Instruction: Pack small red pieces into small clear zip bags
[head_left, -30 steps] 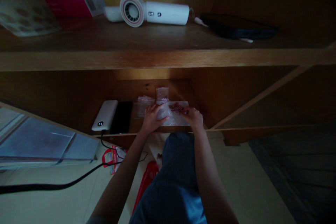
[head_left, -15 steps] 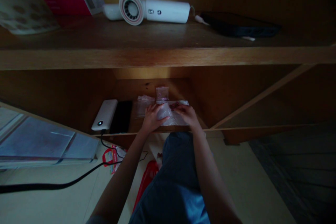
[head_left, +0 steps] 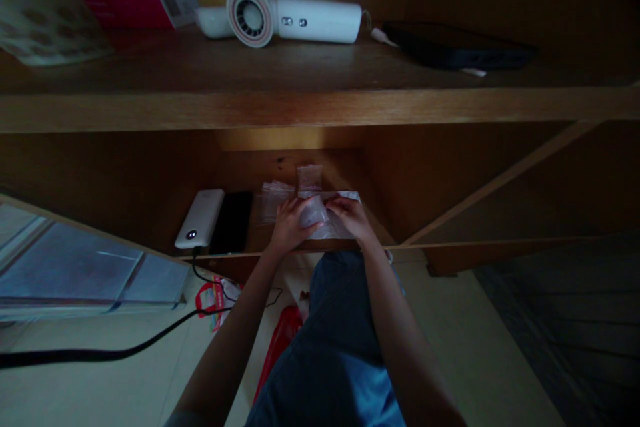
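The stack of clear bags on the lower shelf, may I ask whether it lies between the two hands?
No, the stack of clear bags lies beside the left hand, on its left side.

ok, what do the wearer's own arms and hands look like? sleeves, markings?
Left hand and right hand are both bare, with nothing worn on either wrist that I can make out in this dim light. Left arm: bare down to a dark greyish sleeve edge at the picture's bottom. Right arm: bare, no sleeve in view. No markings visible.
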{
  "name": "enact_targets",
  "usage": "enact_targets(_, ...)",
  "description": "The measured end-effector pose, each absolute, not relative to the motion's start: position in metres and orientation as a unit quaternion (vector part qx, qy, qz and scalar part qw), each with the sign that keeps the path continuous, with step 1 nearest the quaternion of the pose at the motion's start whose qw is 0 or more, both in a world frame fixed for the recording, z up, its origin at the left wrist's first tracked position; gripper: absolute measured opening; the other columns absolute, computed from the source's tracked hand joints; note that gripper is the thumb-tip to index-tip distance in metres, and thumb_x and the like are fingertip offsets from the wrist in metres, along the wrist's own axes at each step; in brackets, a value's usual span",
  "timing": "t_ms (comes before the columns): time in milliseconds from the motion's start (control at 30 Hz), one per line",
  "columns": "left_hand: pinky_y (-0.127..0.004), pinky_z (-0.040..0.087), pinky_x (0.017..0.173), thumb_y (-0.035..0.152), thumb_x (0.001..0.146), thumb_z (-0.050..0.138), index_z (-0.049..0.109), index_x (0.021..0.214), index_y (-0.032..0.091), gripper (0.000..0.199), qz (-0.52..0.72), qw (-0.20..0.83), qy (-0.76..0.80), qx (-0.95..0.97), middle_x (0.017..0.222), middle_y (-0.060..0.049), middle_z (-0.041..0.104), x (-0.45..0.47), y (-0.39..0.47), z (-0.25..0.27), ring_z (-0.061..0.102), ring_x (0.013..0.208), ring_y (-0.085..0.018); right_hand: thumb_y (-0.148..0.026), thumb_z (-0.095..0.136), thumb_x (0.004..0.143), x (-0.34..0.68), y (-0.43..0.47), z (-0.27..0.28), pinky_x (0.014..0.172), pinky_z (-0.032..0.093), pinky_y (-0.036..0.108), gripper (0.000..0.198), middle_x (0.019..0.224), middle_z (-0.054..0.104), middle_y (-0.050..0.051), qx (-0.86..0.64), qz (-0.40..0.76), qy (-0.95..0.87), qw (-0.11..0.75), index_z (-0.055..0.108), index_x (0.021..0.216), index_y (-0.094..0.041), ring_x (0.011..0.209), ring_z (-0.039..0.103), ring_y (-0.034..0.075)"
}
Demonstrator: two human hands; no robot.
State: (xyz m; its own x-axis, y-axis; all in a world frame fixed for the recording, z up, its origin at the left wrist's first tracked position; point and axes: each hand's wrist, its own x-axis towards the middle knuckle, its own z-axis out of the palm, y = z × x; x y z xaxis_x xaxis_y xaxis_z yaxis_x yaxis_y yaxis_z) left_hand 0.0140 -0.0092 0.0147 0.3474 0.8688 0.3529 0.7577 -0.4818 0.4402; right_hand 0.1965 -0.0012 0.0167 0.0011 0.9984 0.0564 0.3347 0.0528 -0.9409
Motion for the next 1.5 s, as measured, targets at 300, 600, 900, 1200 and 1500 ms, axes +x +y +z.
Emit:
enact_targets(300,-0.040,0.036,0.091,0.050,0.072,0.062,0.050,0.119,0.024,0.055,0.282,0.088,0.498,0.815,0.106,-0.005,0.059,0.013,-0.009,0.012,0.049,0.104,-0.024,-0.030,0.058,0.071,0.228,-0.010,0.021,0.065,0.046,0.024,0.021,0.075,0.069,0.003,-0.725,0.219,-0.534,0.377,0.069,0.086,-0.020,0.070,0.062,0.015)
enact_targets(600,-0.041,0.035,0.091,0.050,0.071,0.063,0.050,0.119,0.026,0.056,0.278,0.088,0.502,0.814,0.107,-0.005,0.060,0.014,-0.009,0.011,0.049,0.105,-0.025,-0.036,0.059,0.074,0.224,-0.014,0.030,0.063,0.045,0.025,0.024,0.081,0.069,0.006,-0.774,0.182,-0.549,0.258,0.070,0.091,-0.023,0.075,0.064,0.019)
enact_targets(900,-0.042,0.035,0.092,0.052,0.072,0.062,0.050,0.119,0.026,0.056,0.265,0.098,0.506,0.815,0.110,-0.005,0.059,0.014,-0.009,0.013,0.048,0.107,-0.025,-0.034,0.059,0.074,0.223,-0.013,0.029,0.063,0.046,0.025,0.021,0.082,0.070,0.006,-0.779,0.173,-0.555,0.235,0.070,0.089,-0.024,0.077,0.065,0.020)
enact_targets(1200,-0.042,0.036,0.091,0.052,0.071,0.061,0.050,0.119,0.026,0.056,0.265,0.099,0.501,0.818,0.111,-0.004,0.059,0.014,-0.009,0.011,0.049,0.106,-0.026,-0.028,0.056,0.075,0.223,-0.013,0.030,0.066,0.045,0.026,0.019,0.083,0.070,0.005,-0.773,0.177,-0.559,0.241,0.070,0.088,-0.024,0.079,0.065,0.019)
enact_targets(1500,-0.041,0.036,0.090,0.052,0.073,0.060,0.051,0.118,0.024,0.054,0.268,0.098,0.490,0.824,0.108,-0.005,0.059,0.015,-0.009,0.014,0.050,0.104,-0.025,-0.025,0.057,0.073,0.220,-0.006,0.017,0.066,0.045,0.024,0.013,0.079,0.070,0.002,-0.634,0.299,-0.588,0.403,0.068,0.078,-0.019,0.072,0.063,0.014)
